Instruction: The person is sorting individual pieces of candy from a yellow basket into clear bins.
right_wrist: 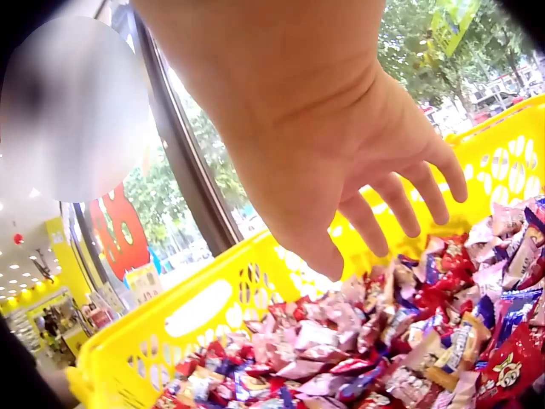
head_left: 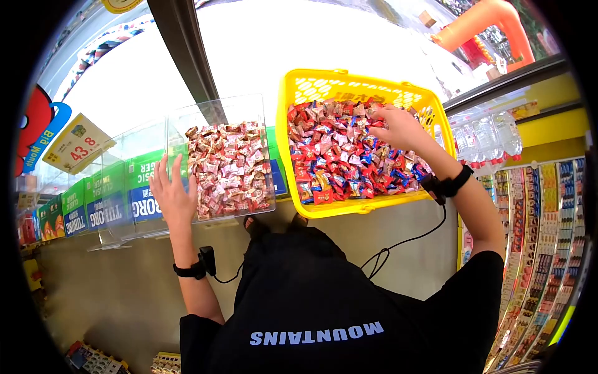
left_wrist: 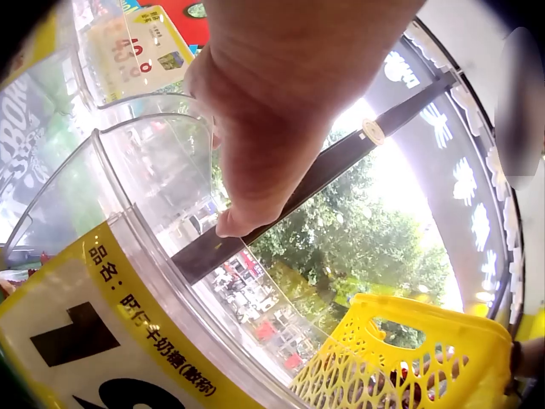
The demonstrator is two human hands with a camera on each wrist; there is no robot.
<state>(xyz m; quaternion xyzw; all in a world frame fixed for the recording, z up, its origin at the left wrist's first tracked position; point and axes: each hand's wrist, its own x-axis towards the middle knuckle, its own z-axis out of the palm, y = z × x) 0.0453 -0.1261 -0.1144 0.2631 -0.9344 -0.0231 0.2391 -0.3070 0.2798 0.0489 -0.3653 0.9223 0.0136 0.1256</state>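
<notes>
A yellow basket [head_left: 367, 210] full of wrapped candies [head_left: 330, 149] stands right of a clear bin [head_left: 269, 187] that holds pink and brown candies [head_left: 230, 168]. Over the basket's far right part hovers my right hand [head_left: 405, 131]; in the right wrist view that hand [right_wrist: 341, 162] has its fingers spread and relaxed above the candies [right_wrist: 341, 349], holding nothing. My left hand [head_left: 174, 196] is at the clear bin's left wall, fingers extended. In the left wrist view the left hand [left_wrist: 272, 128] is beside the clear plastic walls, its fingers mostly hidden.
Left of the candy bin stand empty-looking clear bins [head_left: 118, 193] in front of green and blue boxes [head_left: 142, 181]. A price sign [head_left: 78, 144] rises behind them. Bottled water [head_left: 489, 137] and shelves of small packets [head_left: 536, 249] are on the right. A dark window post [head_left: 187, 50] stands behind.
</notes>
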